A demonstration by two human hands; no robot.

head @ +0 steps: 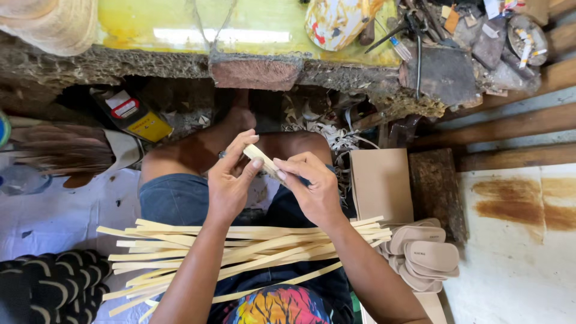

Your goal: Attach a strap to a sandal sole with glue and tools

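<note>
A short pale wooden strip (259,159) is held between both my hands above my knees. My left hand (231,180) pinches its upper end with thumb and fingers. The lower end of the strip is gripped by my right hand (312,186). Across my lap lies a loose bundle of several long pale bamboo strips (240,252), under my forearms. I sit in blue denim shorts (177,201) with a colourful shirt at the bottom edge.
A worn yellow-topped workbench (252,30) with tools and a paint-stained object stands ahead. Wood shavings (324,129) lie below it. A stack of beige sole-shaped pieces (423,255) and a cardboard sheet (381,183) are at my right. A yellow bottle (135,117) lies left.
</note>
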